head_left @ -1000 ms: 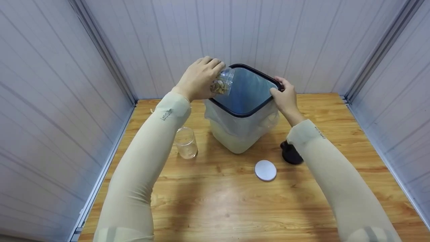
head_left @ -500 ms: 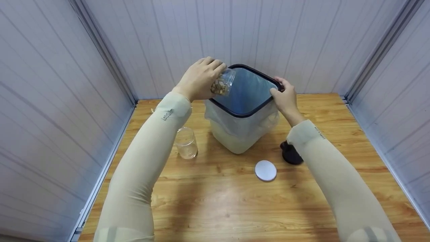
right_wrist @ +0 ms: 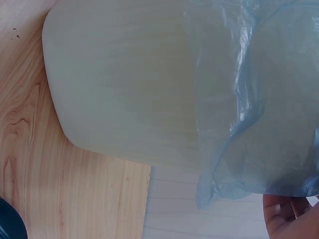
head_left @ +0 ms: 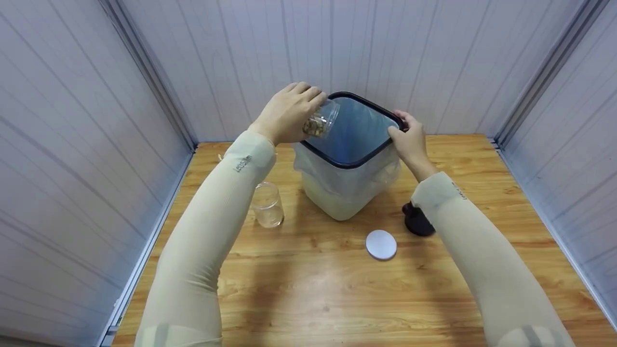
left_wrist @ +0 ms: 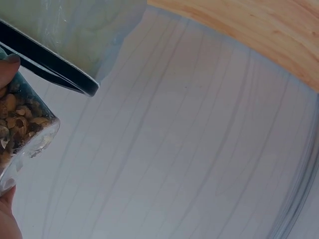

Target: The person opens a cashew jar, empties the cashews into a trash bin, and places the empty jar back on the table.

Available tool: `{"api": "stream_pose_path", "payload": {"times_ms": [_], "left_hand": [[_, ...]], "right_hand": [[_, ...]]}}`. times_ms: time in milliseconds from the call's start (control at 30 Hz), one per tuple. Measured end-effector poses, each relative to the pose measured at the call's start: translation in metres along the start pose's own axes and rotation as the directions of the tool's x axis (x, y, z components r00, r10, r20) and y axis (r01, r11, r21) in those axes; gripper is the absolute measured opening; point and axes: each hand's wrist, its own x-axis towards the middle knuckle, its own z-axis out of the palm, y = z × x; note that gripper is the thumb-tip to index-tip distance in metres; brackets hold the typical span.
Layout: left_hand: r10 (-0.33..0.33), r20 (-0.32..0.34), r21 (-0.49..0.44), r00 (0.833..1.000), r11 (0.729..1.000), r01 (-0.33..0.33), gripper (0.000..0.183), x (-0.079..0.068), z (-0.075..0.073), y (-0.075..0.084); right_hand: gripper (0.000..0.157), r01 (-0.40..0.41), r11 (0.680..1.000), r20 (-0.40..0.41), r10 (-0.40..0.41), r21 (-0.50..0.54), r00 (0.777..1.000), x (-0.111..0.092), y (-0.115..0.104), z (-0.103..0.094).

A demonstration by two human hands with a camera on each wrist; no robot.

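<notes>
My left hand (head_left: pixel 289 113) grips a clear jar (head_left: pixel 329 113), tipped with its mouth toward the bin's opening. Brown, shell-like pieces (left_wrist: pixel 20 119) lie inside the jar, larger in the left wrist view, where only parts of the hand show. A pale square bin (head_left: pixel 332 195) stands on the table, lined with a thin bluish plastic bag (head_left: pixel 366 120) that folds over its outside. Around the top runs a black rim (head_left: pixel 347 165). At the right corner my right hand (head_left: pixel 409 142) pinches this rim between thumb and fingers. The bin's bottom is hidden inside.
A clear glass (head_left: pixel 268 207) stands left of the bin, partly behind my left sleeve. In front lies a round white lid (head_left: pixel 381 245). A black object with a round base (head_left: pixel 418 221) is partly covered by the right sleeve. Panel walls (head_left: pixel 308 58) enclose the wooden table (head_left: pixel 318 294).
The jar has shifted slightly right and tips a little differently, and its brown pieces sit lower in it. The right hand and the bin stay where they were.
</notes>
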Motion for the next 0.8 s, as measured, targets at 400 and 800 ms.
{"api": "stream_pose_path", "payload": {"times_ms": [400,800], "left_hand": [[0.033,0.001,0.021,0.999,0.999,-0.033,0.082,0.0000,-0.0008,0.0011],[0.044,-0.006,0.032,0.999,0.999,-0.044,0.078,0.0001,-0.0019,-0.0004]], "right_hand": [[0.059,-0.007,1.000,0.013,0.007,0.009,1.000,-0.0015,-0.0027,-0.0021],[0.059,-0.002,1.000,0.012,0.002,0.026,1.000,-0.0016,-0.0033,-0.0013]]}}
